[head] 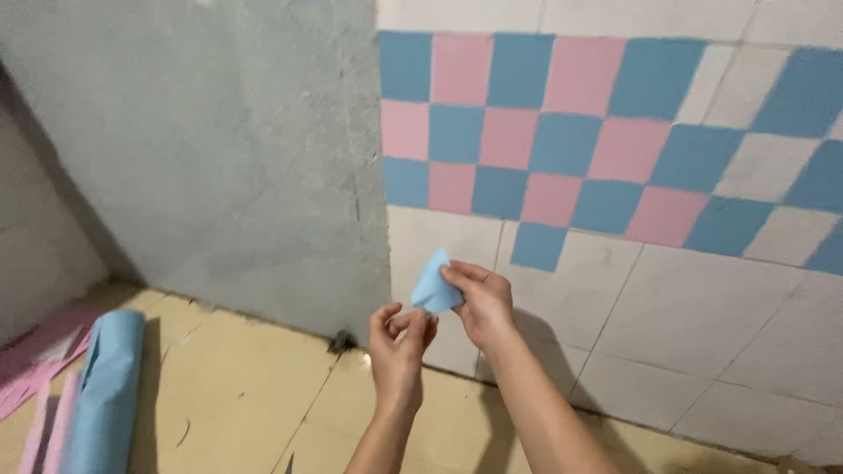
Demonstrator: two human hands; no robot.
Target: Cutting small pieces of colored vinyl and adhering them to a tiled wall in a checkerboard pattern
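My right hand (pixel 481 303) pinches a small light-blue square sheet (pixel 434 285) by its upper right edge, held up in front of the tiled wall. My left hand (pixel 399 342) is just below it, with thumb and fingers pinched at the sheet's lower corner. The sheet is bent and tilted, with one corner pointing up. Behind it the white tiled wall (pixel 702 307) carries a chequered band of blue and pink squares (pixel 562 140); the lowest blue square (pixel 537 246) lies just right of the held sheet.
A bare grey plastered wall (pixel 219 158) fills the left. On the beige tiled floor (pixel 237 395) at the lower left lie a light-blue roll (pixel 105 386) and pink strips (pixel 35 360). A small dark object (pixel 341 342) sits at the wall's foot.
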